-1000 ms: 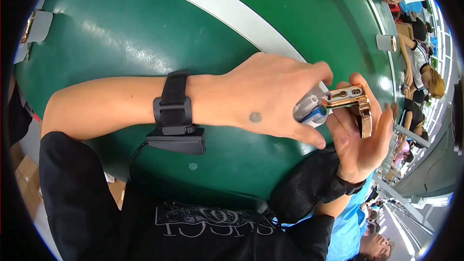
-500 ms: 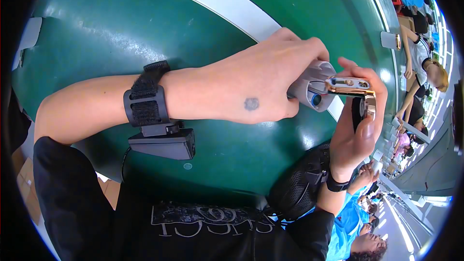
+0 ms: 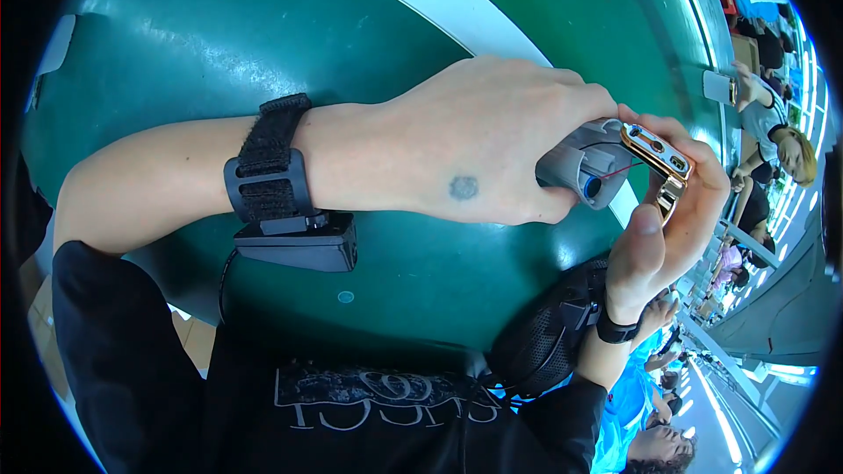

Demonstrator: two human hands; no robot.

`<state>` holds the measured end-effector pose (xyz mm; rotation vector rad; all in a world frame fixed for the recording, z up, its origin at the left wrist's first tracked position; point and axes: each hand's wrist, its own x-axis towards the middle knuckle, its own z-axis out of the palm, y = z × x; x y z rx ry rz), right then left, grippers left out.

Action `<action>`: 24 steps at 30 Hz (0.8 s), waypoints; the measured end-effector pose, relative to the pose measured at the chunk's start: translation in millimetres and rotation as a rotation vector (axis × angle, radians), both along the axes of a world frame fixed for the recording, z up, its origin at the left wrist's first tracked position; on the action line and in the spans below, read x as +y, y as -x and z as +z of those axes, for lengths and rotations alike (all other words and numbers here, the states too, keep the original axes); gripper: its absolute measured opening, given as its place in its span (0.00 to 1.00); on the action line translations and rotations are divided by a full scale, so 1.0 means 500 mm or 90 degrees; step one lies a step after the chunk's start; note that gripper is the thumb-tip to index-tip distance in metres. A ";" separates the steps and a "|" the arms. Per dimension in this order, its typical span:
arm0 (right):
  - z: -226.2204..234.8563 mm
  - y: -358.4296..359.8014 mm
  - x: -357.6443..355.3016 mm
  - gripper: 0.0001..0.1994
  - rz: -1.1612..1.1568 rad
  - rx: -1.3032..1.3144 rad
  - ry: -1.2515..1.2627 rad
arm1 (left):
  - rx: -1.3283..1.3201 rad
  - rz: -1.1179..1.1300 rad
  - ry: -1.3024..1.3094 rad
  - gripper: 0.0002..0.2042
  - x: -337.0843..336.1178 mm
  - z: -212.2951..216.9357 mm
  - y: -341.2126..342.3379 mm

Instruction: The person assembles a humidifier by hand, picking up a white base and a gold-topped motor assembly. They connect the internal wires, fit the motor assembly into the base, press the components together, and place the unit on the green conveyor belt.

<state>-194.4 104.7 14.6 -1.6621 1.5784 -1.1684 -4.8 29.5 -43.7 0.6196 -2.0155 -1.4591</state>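
My left hand (image 3: 492, 140) grips a hollow light-grey plastic housing (image 3: 606, 136) from its left side. In the housing's open end sits a small cylinder with a blue rim (image 3: 592, 185). A thin red wire (image 3: 622, 170) runs from beside it toward a gold-edged end piece (image 3: 654, 148) with several openings in its pale face. The fingers and thumb of my right hand (image 3: 707, 180) hold this piece, tilted and slightly apart from the housing. A bent gold part (image 3: 673, 197) at its lower end lies close to my right thumb. My left fingertips are hidden behind the housing.
Below my hands lies a green tabletop (image 3: 421, 272) with a curved white strip (image 3: 457, 4). A black mesh bag (image 3: 544, 333) is beside my right forearm. A black box (image 3: 299, 241) hangs from my left wrist strap. Co-workers and a white-and-gold piece (image 3: 718, 86) are at the right.
My right hand has moved slightly right and turned the gold-edged piece from level to slanted. The red wire now shows stretched across the gap. My left hand and the housing shifted a little right.
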 end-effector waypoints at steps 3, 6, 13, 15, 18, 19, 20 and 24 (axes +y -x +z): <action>-0.002 -0.006 -0.007 0.39 0.037 -0.038 -0.023 | 0.004 0.010 0.010 0.28 -0.002 -0.004 -0.007; 0.008 -0.011 -0.007 0.41 -0.014 -0.060 -0.062 | 0.018 0.021 0.025 0.28 -0.003 -0.010 0.002; 0.003 0.063 0.019 0.43 -0.058 -0.106 -0.040 | 0.045 0.006 0.067 0.29 0.009 -0.007 0.063; 0.006 0.060 0.021 0.43 -0.061 -0.129 -0.079 | 0.039 0.010 0.089 0.29 0.010 -0.007 0.068; -0.014 0.062 0.027 0.41 -0.040 -0.048 -0.016 | 0.019 -0.001 0.084 0.28 0.011 0.003 0.068; -0.018 0.063 0.029 0.40 -0.030 -0.007 0.015 | 0.001 -0.017 0.069 0.27 0.010 0.007 0.066; -0.016 0.066 0.030 0.40 -0.032 -0.007 0.016 | -0.017 -0.033 0.055 0.26 0.009 0.011 0.064; -0.016 0.089 0.044 0.36 0.040 0.072 0.035 | 0.006 -0.095 0.019 0.23 0.003 0.006 0.063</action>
